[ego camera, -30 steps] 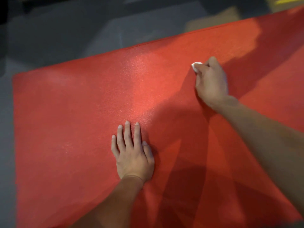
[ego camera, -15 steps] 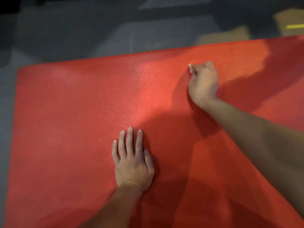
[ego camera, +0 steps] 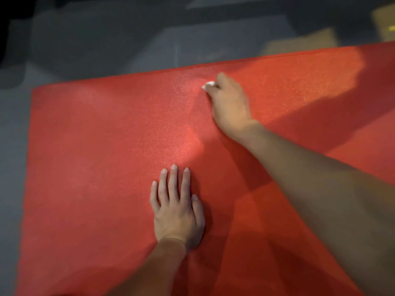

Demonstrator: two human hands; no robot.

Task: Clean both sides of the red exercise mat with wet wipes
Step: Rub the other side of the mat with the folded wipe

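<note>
While my left hand (ego camera: 178, 212) lies flat with its fingers straight and close together, pressing the mat (ego camera: 102, 159) down near 6 o'clock, my right hand (ego camera: 229, 103) is curled round a small white wipe (ego camera: 208, 84) and holds it to the surface up at 12 o'clock, just short of the far edge; only a corner of the wipe shows past my fingertips, so how it is folded I cannot tell. I judge this to be the wiping of the upper face, somewhere in the middle of it; the mat is spread over the grey floor (ego camera: 106, 45), its left end at 9 o'clock in view and its right end out of frame; nothing shows which parts are already clean. The next stroke, I think, calls for steady downward pressure along the far edge towards 9 o'clock, with the left hand anchoring so the mat does not creep; the underside remains to be done, which will need the mat turned over.
</note>
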